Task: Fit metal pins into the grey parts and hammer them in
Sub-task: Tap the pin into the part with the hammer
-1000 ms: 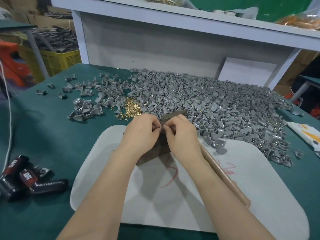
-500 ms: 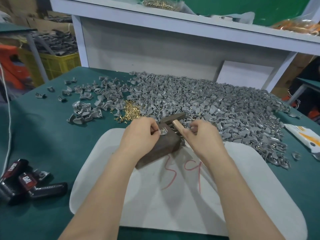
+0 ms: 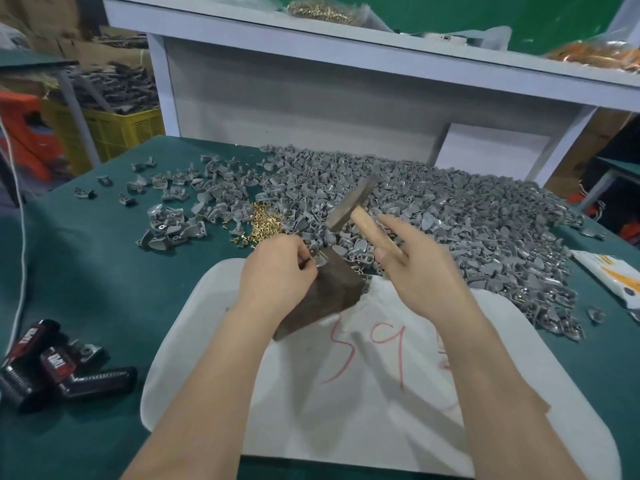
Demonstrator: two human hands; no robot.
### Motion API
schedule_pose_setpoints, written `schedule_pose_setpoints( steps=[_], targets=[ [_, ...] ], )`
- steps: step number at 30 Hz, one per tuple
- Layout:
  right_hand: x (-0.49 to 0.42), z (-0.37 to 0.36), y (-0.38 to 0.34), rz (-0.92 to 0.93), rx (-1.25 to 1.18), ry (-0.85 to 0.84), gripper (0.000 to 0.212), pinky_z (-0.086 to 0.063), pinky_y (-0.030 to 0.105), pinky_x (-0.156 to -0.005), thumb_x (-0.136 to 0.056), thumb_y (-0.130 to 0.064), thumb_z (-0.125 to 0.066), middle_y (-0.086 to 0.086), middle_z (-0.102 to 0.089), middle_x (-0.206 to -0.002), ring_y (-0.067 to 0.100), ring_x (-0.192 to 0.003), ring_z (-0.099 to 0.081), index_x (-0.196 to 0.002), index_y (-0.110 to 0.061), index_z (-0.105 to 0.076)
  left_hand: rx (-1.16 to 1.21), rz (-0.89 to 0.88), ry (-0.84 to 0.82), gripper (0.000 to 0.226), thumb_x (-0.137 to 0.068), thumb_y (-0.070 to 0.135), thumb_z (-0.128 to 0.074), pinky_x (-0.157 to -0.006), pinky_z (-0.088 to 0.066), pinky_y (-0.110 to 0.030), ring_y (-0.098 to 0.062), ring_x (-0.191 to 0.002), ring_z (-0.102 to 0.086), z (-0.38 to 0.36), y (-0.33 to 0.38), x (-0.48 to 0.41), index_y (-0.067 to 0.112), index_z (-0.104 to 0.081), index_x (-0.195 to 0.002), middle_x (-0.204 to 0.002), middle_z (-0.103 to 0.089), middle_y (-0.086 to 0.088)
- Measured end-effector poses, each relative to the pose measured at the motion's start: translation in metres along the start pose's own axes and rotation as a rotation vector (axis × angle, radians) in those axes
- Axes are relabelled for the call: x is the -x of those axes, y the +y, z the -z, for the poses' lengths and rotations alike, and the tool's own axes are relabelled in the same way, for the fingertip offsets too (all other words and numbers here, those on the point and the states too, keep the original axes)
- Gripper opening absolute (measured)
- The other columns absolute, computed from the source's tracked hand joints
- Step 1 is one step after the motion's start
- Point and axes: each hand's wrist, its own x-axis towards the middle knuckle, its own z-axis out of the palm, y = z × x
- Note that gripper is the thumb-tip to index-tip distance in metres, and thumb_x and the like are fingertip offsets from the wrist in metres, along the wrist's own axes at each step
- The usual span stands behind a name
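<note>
Wooden-handled hammer [image 3: 363, 218] has risen above the dark block [image 3: 332, 292].

Green-topped table [image 3: 86, 271], white shelf [image 3: 346, 46], yellow crate [image 3: 117, 128] beyond.

Wooden hammer handle [image 3: 372, 227], matt grey parts [image 3: 433, 216], brassy pins [image 3: 261, 223]

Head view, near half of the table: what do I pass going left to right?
Black and red tools → left hand pinching a grey part → hammer → right hand gripping its handle → white and orange packet.
</note>
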Motion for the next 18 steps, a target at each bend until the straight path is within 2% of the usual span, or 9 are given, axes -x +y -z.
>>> schedule_pose_setpoints(
  steps=[2,4,8,11,14,18],
  targets=[
    [0.004,0.000,-0.008,0.096,-0.003,-0.006,0.050,-0.044,0.029,-0.085,-0.095,-0.017,-0.047,-0.003,-0.063,-0.116,0.020,-0.103,-0.058,-0.132,-0.051,-0.044,0.014,0.004,-0.011,0.004,-0.084,0.021,-0.064,-0.076,-0.052,-0.036,-0.023,-0.086,-0.059,0.000,0.000,0.000,0.017,-0.065,-0.085,-0.087,-0.064,-0.001],
    [0.001,-0.007,-0.015,0.085,0.016,-0.042,0.045,-0.046,0.034,-0.082,-0.095,-0.013,-0.043,0.001,-0.055,-0.100,0.024,-0.092,-0.058,-0.121,-0.047,-0.057,0.031,-0.004,-0.020,0.004,-0.084,0.020,-0.064,-0.076,-0.052,-0.035,-0.022,-0.085,-0.060,-0.001,0.000,0.000,0.017,-0.066,-0.085,-0.084,-0.064,0.000],
    [-0.008,-0.022,-0.027,0.021,0.047,-0.053,0.019,-0.046,0.034,-0.083,-0.090,-0.029,-0.058,0.001,-0.046,-0.097,0.022,-0.087,-0.056,-0.104,-0.034,-0.069,0.032,-0.040,-0.038,0.004,-0.083,0.019,-0.064,-0.076,-0.053,-0.038,-0.023,-0.082,-0.059,-0.002,0.001,0.000,0.017,-0.065,-0.080,-0.081,-0.064,-0.002],
    [-0.014,-0.032,-0.034,0.020,0.090,-0.058,0.015,-0.043,0.032,-0.078,-0.088,-0.035,-0.062,0.000,-0.043,-0.095,0.022,-0.085,-0.052,-0.099,-0.031,-0.070,0.034,-0.051,-0.045,0.003,-0.082,0.019,-0.064,-0.076,-0.053,-0.039,-0.024,-0.082,-0.059,-0.002,0.001,-0.001,0.016,-0.065,-0.081,-0.082,-0.064,-0.003],
    [-0.017,-0.037,-0.037,0.042,0.131,-0.075,0.014,-0.036,0.028,-0.068,-0.088,-0.033,-0.062,0.003,-0.048,-0.095,0.021,-0.075,-0.048,-0.098,-0.030,-0.071,0.044,-0.059,-0.040,0.005,-0.082,0.019,-0.065,-0.077,-0.052,-0.040,-0.026,-0.084,-0.060,-0.001,0.000,0.000,0.015,-0.066,-0.084,-0.083,-0.064,-0.003],
    [-0.018,-0.044,-0.037,0.071,0.154,-0.072,0.025,-0.034,0.029,-0.065,-0.089,-0.031,-0.062,0.001,-0.045,-0.088,0.020,-0.070,-0.046,-0.112,-0.035,-0.066,0.046,-0.054,-0.037,0.007,-0.082,0.019,-0.065,-0.078,-0.052,-0.041,-0.027,-0.086,-0.059,-0.001,0.001,0.001,0.015,-0.067,-0.087,-0.085,-0.065,-0.004]
  ],
)
